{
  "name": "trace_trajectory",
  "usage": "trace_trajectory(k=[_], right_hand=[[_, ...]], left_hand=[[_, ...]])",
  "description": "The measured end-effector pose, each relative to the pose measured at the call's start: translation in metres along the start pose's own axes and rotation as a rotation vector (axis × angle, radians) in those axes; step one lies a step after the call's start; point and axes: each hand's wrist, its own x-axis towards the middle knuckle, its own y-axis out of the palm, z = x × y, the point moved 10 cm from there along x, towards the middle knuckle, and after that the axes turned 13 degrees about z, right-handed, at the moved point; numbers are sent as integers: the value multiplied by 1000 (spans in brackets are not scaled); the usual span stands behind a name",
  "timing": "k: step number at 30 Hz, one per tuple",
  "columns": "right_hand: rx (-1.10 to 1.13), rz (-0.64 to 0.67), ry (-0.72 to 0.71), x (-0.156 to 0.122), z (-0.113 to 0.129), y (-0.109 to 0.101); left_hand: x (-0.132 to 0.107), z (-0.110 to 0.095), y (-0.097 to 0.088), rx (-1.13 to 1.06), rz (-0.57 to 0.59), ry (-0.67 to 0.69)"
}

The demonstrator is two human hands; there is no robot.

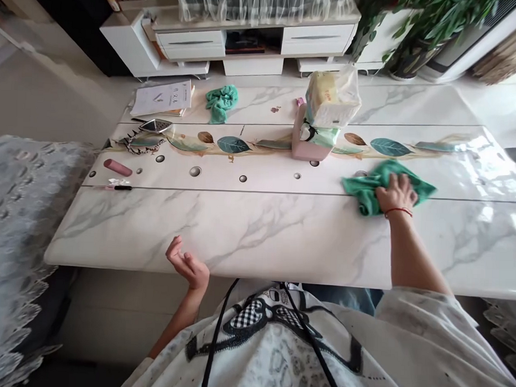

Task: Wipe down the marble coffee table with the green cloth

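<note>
The right hand [395,192], fingers spread, presses on the green cloth [367,193], nearer the bench's [248,230] right edge; the left hand [190,265], half-curled and empty, hovers at the near edge; wiping seems underway (share done or left unclear).

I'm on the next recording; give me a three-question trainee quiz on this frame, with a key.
1. Which hand presses on the spread green cloth?
2. True or false: no object shows in the left hand.
3. Which of these lies nearest the crumpled green cloth? A) the pink cylinder B) the booklet C) the pink box

Key: 1. the right hand; 2. true; 3. B
</note>
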Motion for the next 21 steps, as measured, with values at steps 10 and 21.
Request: trace_trajectory(k=[10, 21], right_hand=[[17, 476, -190, -7, 326, 202], [36, 813, -401, 10, 310, 208]], left_hand=[[-6, -4, 2, -73, -1, 56], [-11, -2, -3, -113, -46, 109]])
